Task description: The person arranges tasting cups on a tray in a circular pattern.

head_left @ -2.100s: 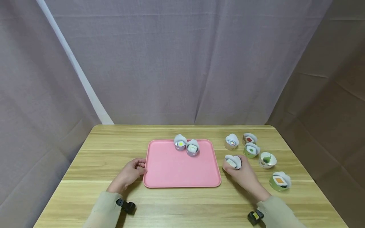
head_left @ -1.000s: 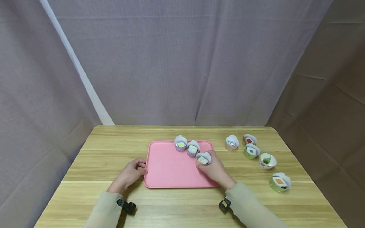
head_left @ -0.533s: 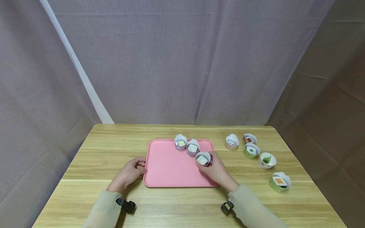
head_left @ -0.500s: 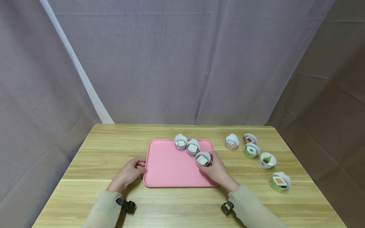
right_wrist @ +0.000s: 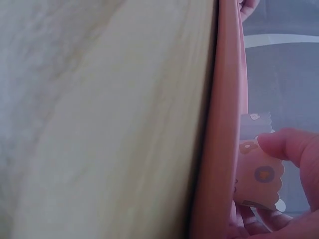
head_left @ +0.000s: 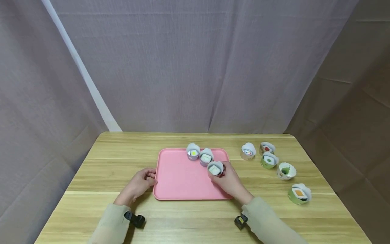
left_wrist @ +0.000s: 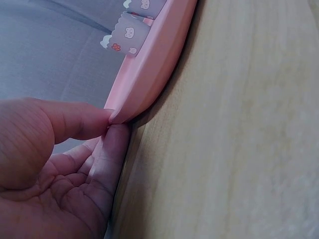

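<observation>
A pink tray [head_left: 182, 184] lies on the wooden table. My left hand [head_left: 141, 183] pinches its left rim between thumb and fingers, as the left wrist view shows at the tray's edge [left_wrist: 144, 84]. With my right hand [head_left: 230, 181] I grip a paper baking cup [head_left: 215, 168] over the tray's right part; a white square piece sits in it. In the right wrist view this cup [right_wrist: 259, 172] is pinkish tan with printed patterns and a scalloped edge. Just behind it on the tray stand two lilac cups, one with a pale piece [head_left: 206, 158], the other with a yellow-centred piece [head_left: 193, 152].
Several more filled paper cups stand on the table right of the tray: a swirl-topped one [head_left: 248, 152], a red-centred one [head_left: 267, 148], a green one [head_left: 269, 160], a leafy one [head_left: 286, 171] and an orange-centred one [head_left: 300, 194]. Grey curtains [head_left: 170, 67] hang behind the table.
My right hand has brought the cup leftward from the table onto the tray area, then shifted it slightly left and back toward the lilac cups. My left hand has stayed on the tray rim.
</observation>
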Motion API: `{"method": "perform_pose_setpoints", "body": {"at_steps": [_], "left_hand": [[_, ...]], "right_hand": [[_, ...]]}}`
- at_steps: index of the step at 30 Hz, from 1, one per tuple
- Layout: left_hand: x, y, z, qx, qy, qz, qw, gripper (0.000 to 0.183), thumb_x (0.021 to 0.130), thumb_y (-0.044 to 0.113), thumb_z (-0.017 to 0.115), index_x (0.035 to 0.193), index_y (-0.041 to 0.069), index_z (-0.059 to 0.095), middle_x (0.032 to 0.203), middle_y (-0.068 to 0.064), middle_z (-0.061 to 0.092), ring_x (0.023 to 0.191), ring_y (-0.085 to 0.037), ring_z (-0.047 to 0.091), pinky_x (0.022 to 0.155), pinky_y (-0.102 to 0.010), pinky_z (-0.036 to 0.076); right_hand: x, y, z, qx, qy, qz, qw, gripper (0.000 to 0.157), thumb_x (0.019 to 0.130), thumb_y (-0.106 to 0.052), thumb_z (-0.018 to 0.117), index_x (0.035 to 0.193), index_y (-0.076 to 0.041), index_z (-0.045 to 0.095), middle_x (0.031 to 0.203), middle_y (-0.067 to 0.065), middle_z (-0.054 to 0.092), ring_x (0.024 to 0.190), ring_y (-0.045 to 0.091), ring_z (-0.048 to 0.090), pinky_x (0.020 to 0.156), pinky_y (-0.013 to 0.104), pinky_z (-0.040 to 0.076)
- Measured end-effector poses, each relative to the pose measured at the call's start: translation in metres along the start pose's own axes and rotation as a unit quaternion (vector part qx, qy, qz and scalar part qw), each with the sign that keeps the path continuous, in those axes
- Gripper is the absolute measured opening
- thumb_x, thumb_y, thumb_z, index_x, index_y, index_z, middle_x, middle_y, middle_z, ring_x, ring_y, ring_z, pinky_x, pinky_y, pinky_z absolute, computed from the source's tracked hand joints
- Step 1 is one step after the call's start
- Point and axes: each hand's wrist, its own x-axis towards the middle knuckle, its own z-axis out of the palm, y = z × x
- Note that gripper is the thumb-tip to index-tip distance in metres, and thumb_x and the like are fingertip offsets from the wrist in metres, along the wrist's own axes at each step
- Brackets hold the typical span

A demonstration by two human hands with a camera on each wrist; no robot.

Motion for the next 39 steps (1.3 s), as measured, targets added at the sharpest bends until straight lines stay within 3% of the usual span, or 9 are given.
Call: {"method": "perform_pose_setpoints", "body": {"at_steps": [8,25,30,35,39], "left_hand": [[0.006,-0.010,-0.001,0.000,-0.004,0.005,1.0000,0.038,0.086,-0.005,0.062,0.123,-0.002,0.057,0.103,-0.015,0.056,0.084,-0.022,0.052,0.066,-0.029,0.047],[0.004,-0.007,-0.002,0.001,-0.005,-0.004,1.0000,0.037,0.086,-0.004,0.064,0.122,-0.001,0.057,0.103,-0.014,0.056,0.084,-0.021,0.053,0.066,-0.028,0.047],[0.004,-0.007,-0.002,0.000,-0.005,-0.004,1.0000,0.038,0.086,-0.004,0.064,0.123,-0.002,0.057,0.104,-0.015,0.055,0.083,-0.021,0.052,0.065,-0.029,0.046],[0.004,-0.007,-0.002,0.002,-0.004,-0.004,1.0000,0.038,0.086,-0.004,0.064,0.123,-0.002,0.056,0.105,-0.015,0.055,0.083,-0.021,0.052,0.064,-0.030,0.046],[0.004,-0.007,-0.001,0.002,-0.005,-0.002,1.0000,0.037,0.087,-0.004,0.064,0.123,-0.002,0.057,0.105,-0.015,0.056,0.084,-0.021,0.052,0.066,-0.030,0.047]], "right_hand": [[0.000,-0.002,0.001,0.003,-0.003,0.006,1.000,0.054,0.080,-0.020,0.079,0.122,-0.004,0.048,0.116,0.011,0.056,0.106,0.024,0.056,0.094,0.043,0.046],[0.000,-0.003,0.002,0.005,-0.004,0.007,1.000,0.055,0.081,-0.021,0.079,0.122,-0.003,0.047,0.116,0.012,0.055,0.105,0.025,0.054,0.094,0.045,0.045],[-0.001,-0.004,0.000,0.005,-0.009,0.009,1.000,0.058,0.081,-0.023,0.079,0.124,-0.004,0.047,0.114,0.011,0.056,0.100,0.022,0.055,0.089,0.040,0.047],[-0.007,-0.010,-0.009,0.006,-0.006,0.011,1.000,0.064,0.078,-0.028,0.082,0.125,-0.005,0.046,0.107,0.010,0.057,0.092,0.022,0.056,0.079,0.034,0.049],[-0.014,-0.012,-0.027,-0.002,-0.004,-0.006,1.000,0.073,0.077,-0.026,0.083,0.131,0.001,0.043,0.112,0.016,0.055,0.098,0.028,0.054,0.087,0.040,0.047]]}}
